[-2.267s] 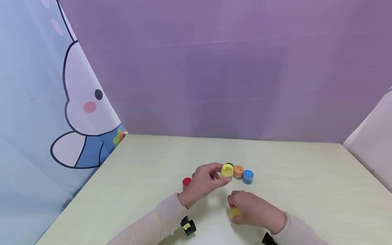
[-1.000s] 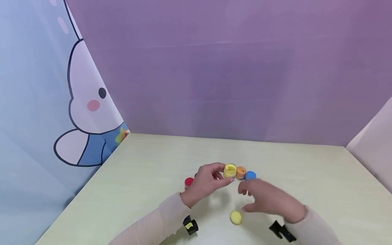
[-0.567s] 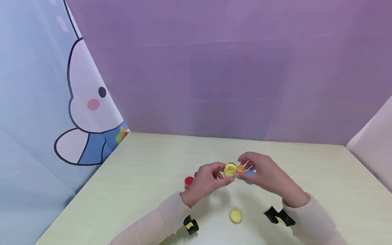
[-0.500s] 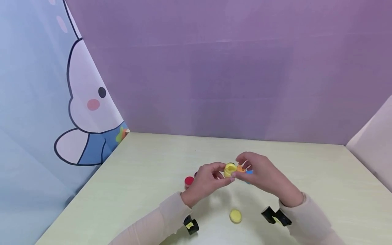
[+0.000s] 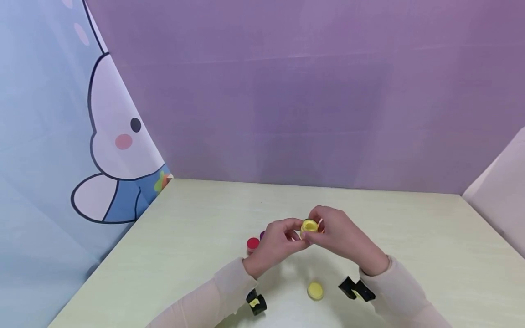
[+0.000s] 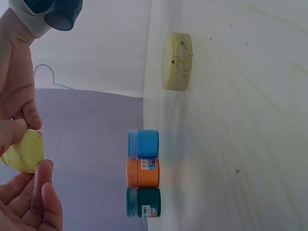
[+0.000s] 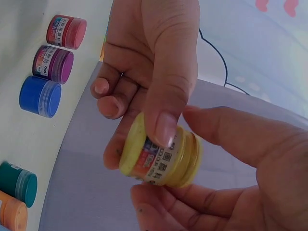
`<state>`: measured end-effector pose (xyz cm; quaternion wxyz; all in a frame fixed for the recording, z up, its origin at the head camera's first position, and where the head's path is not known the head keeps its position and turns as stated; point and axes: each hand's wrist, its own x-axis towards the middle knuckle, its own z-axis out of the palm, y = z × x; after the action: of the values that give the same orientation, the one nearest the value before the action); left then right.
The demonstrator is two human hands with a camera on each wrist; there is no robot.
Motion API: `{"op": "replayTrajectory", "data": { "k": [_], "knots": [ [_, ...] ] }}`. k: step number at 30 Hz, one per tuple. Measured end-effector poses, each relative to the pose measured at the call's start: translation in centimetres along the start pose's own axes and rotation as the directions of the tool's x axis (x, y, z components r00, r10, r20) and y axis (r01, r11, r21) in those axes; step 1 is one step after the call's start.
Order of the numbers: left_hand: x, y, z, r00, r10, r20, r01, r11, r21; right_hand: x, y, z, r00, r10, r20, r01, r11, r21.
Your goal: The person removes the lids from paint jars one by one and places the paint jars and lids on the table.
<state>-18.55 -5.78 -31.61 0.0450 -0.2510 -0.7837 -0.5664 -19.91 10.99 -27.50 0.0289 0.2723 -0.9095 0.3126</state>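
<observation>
A small yellow paint jar (image 5: 309, 226), its mouth uncovered and yellow paint inside, is up in the air between both hands. My left hand (image 5: 279, 239) pinches its side between thumb and fingers; in the right wrist view that thumb lies across the printed label of the jar (image 7: 161, 156). From the other side, my right hand (image 5: 340, 234) has its thumb and fingers around the jar near the rim. Below the hands, the round yellow lid (image 5: 315, 290) lies on the table, also visible in the left wrist view as a pale yellow lid (image 6: 177, 61) with specks on its edge.
Light blue (image 6: 143, 143), orange (image 6: 143, 173) and green (image 6: 143, 202) paint jars stand in a row behind the hands. To the left are red (image 7: 66, 32), purple (image 7: 53, 64) and dark blue (image 7: 40, 96) jars. A purple curtain (image 5: 320, 114) backs the table.
My right hand put the yellow lid down on the table, let go, rose to the yellow jar and took hold of it. My left hand keeps its grip in nearly the same place.
</observation>
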Motion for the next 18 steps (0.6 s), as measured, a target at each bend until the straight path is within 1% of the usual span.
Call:
{"op": "replayTrajectory", "data": {
  "k": [2, 8, 11, 18],
  "knots": [
    [0.1, -0.5, 0.2, 1.0, 0.001, 0.0, -0.001, 1.0, -0.005, 0.0, 0.0, 0.0, 1.0, 0.01, 0.003, -0.01, 1.0, -0.008],
    [0.8, -3.3, 1.0, 1.0, -0.006, 0.011, 0.007, 1.0, -0.03, 0.0, -0.2, 0.0, 0.999, 0.041, 0.019, -0.04, 0.999, -0.01],
    [1.0, -3.7, 1.0, 1.0, -0.003, 0.015, 0.004, 0.999, -0.04, 0.0, -0.3, -0.1, 0.999, 0.04, 0.026, -0.04, 0.999, -0.013],
    [0.9, -3.6, 1.0, 1.0, -0.004, 0.023, 0.005, 0.999, -0.035, 0.0, -0.4, -0.2, 0.999, 0.03, 0.019, -0.029, 0.999, -0.032]
  ]
}}
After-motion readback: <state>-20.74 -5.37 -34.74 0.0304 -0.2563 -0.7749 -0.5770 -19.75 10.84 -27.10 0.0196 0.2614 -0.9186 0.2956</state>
